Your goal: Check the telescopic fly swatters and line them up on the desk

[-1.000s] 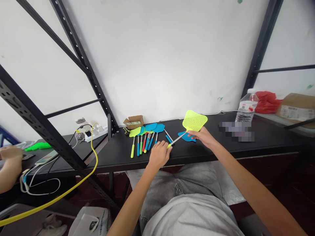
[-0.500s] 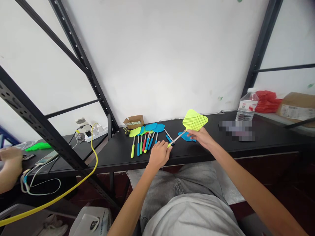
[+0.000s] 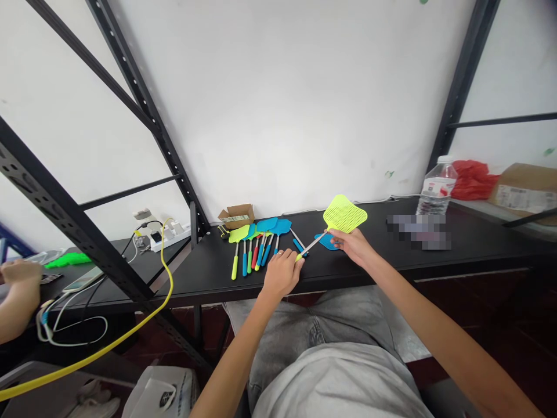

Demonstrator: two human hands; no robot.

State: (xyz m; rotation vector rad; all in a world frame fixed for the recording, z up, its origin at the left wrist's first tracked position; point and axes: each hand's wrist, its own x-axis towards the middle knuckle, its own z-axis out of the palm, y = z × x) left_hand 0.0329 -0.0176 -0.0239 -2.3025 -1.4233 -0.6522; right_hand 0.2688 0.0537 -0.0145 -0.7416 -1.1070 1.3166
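Head view shows me the yellow-green fly swatter (image 3: 343,215) held up just above the black table (image 3: 470,249); its perforated head is tilted toward the wall, and its thin metal shaft runs down and left to a yellow-green grip end. I judge the work on this swatter to be midway; the shaft looks drawn out between the two hands, and I cannot tell whether it is being lengthened or pushed together. As for what looks done, a row of swatters (image 3: 256,241) with green, blue and red handles lies side by side on the table to the left; one blue swatter (image 3: 326,241) lies flat under the raised one, partly hidden by it, and looks untouched.

My right hand (image 3: 354,245) is closed in a pinch at the neck, where the shaft meets the head; thumb and fingers are wrapped around it. My left hand (image 3: 281,273) is curled shut around the grip end of the same shaft, knuckles up, resting at the table's front edge.

Farther out, a small cardboard box (image 3: 237,215) sits by the wall behind the row; a water bottle (image 3: 437,188) stands well to the right; another person's hand (image 3: 17,273) rests on the next table at far left.
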